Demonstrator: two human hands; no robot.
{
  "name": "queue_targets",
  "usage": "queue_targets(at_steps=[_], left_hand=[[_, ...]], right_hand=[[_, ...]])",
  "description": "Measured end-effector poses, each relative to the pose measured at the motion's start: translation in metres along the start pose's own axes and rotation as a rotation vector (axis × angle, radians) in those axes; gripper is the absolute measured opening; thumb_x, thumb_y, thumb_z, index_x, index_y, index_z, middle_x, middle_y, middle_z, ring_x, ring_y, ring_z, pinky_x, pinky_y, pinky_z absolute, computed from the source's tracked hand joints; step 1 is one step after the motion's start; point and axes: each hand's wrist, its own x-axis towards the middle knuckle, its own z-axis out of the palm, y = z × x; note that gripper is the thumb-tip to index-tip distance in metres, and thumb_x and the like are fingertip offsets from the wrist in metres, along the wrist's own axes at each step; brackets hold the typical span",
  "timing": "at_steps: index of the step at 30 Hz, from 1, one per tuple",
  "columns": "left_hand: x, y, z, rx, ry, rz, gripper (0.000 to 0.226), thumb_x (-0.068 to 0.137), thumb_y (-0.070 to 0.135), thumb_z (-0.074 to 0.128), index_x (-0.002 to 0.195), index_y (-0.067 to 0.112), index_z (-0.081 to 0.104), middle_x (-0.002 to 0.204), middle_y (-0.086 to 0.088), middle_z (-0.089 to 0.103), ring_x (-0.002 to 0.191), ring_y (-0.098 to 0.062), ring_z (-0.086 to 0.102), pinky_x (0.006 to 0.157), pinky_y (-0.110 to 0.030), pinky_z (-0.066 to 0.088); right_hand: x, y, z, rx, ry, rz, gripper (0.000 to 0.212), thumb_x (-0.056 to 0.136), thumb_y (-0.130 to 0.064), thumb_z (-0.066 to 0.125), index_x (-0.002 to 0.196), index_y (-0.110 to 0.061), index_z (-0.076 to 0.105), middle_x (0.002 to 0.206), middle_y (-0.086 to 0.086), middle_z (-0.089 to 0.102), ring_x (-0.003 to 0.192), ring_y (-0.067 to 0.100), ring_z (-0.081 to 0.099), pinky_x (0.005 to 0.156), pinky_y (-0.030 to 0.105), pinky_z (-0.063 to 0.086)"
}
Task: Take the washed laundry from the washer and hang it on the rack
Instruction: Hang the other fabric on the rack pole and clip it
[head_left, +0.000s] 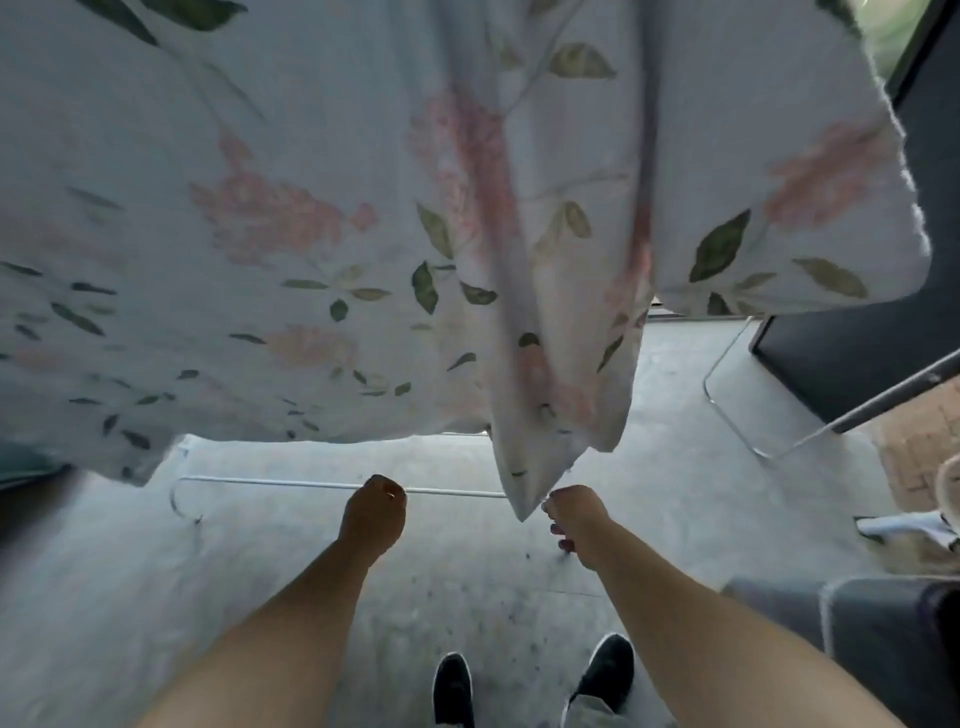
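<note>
A large floral sheet (311, 234), white with pink flowers and green leaves, hangs down and fills the upper two thirds of the frame, from the left edge almost to the right edge. Near the centre, one folded part of it comes lower than the rest and ends in a pointed corner just below the middle of the frame. The right hand (574, 519) is just to the right of this point; its fingers are curled and the fingertips meet the edge of the corner, so it seems to pinch the cloth there. The left hand (371, 512) is a little left of centre, apart from the cloth, seen from the back with the fingers curled under; I cannot tell if it holds anything. A thin white bar of the rack (260, 483) runs across behind this hand, low over the grey floor (104, 597), and another bent leg of the rack shows at the right, under the edge of the sheet. Two black shoes (452, 686) stand at the bottom centre. A grey container (857, 629) is at the lower right corner
</note>
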Motion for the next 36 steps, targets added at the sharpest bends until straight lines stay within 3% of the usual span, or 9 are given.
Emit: queue_targets(at_steps=[2,6,12,16,24,26,28,31,36], left_hand=[[0.009,-0.019,-0.004,-0.167,-0.029,-0.17,0.013,0.091,0.016,0.053,0.095,0.008,0.063,0.082,-0.01,0.07,0.075,-0.028,0.071,0.066,-0.029,0.05],[0.023,-0.052,-0.015,-0.418,-0.07,-0.31,0.012,0.092,0.009,0.051,0.088,0.007,0.063,0.07,-0.006,0.062,0.056,-0.022,0.065,0.055,-0.025,0.043],[0.082,-0.115,-0.036,-0.703,-0.165,-0.428,0.02,0.1,0.011,0.048,0.082,0.013,0.057,0.081,-0.005,0.059,0.063,-0.019,0.061,0.059,-0.026,0.042],[0.164,-0.17,-0.039,-0.83,-0.27,-0.52,0.011,0.102,0.014,0.046,0.101,0.01,0.056,0.088,-0.003,0.063,0.069,-0.018,0.061,0.061,-0.028,0.045],[0.315,-0.225,0.028,-0.977,-0.414,-0.512,0.016,0.102,0.011,0.045,0.093,0.014,0.058,0.114,-0.006,0.067,0.087,-0.02,0.067,0.073,-0.032,0.051],[0.352,-0.23,0.065,-1.028,-0.409,-0.488,0.016,0.101,0.007,0.044,0.098,0.013,0.058,0.12,-0.007,0.067,0.091,-0.022,0.068,0.075,-0.033,0.053],[0.38,-0.232,0.102,-1.07,-0.42,-0.475,0.023,0.099,0.004,0.048,0.119,0.012,0.056,0.122,-0.005,0.066,0.099,-0.023,0.069,0.076,-0.034,0.054],[0.406,-0.236,0.157,-1.045,-0.479,-0.431,0.038,0.095,0.006,0.059,0.131,0.012,0.052,0.113,0.001,0.067,0.104,-0.021,0.069,0.084,-0.035,0.056],[0.433,-0.224,0.225,-0.965,-0.596,-0.341,0.045,0.088,0.024,0.073,0.129,0.016,0.055,0.115,0.005,0.062,0.103,-0.018,0.068,0.077,-0.033,0.058]], right_hand=[[-0.003,-0.004,0.018,-0.076,-0.059,0.005,0.017,0.098,-0.007,0.046,0.083,-0.014,0.051,0.087,0.006,0.055,0.079,0.024,0.054,0.072,0.035,0.046],[0.0,-0.016,0.061,-0.006,-0.034,0.075,0.014,0.097,-0.012,0.049,0.083,-0.013,0.052,0.086,0.004,0.059,0.067,0.017,0.055,0.061,0.027,0.041],[0.022,-0.035,0.149,0.107,-0.033,0.089,0.015,0.097,-0.015,0.053,0.084,-0.011,0.058,0.082,0.002,0.062,0.066,0.017,0.058,0.066,0.03,0.046],[0.071,-0.044,0.218,0.412,0.019,0.104,0.016,0.101,-0.02,0.048,0.094,-0.011,0.059,0.093,0.005,0.067,0.08,0.024,0.064,0.074,0.036,0.051],[0.228,-0.046,0.296,0.936,0.115,0.099,0.026,0.106,-0.024,0.03,0.091,-0.014,0.049,0.111,0.008,0.066,0.086,0.027,0.066,0.078,0.041,0.049],[0.284,-0.045,0.3,1.003,0.15,0.08,0.027,0.106,-0.023,0.026,0.1,-0.011,0.05,0.123,0.012,0.063,0.094,0.03,0.064,0.082,0.044,0.047],[0.332,-0.044,0.299,1.067,0.18,0.071,0.033,0.106,-0.026,0.024,0.118,-0.009,0.048,0.133,0.013,0.057,0.11,0.032,0.06,0.084,0.045,0.047],[0.388,-0.034,0.288,1.124,0.198,0.023,0.049,0.104,-0.04,0.028,0.148,-0.019,0.034,0.15,0.011,0.041,0.132,0.03,0.049,0.093,0.044,0.047],[0.436,0.002,0.236,1.056,0.297,-0.066,0.065,0.097,-0.06,0.036,0.15,-0.022,0.033,0.159,0.006,0.026,0.139,0.025,0.039,0.107,0.039,0.04]])
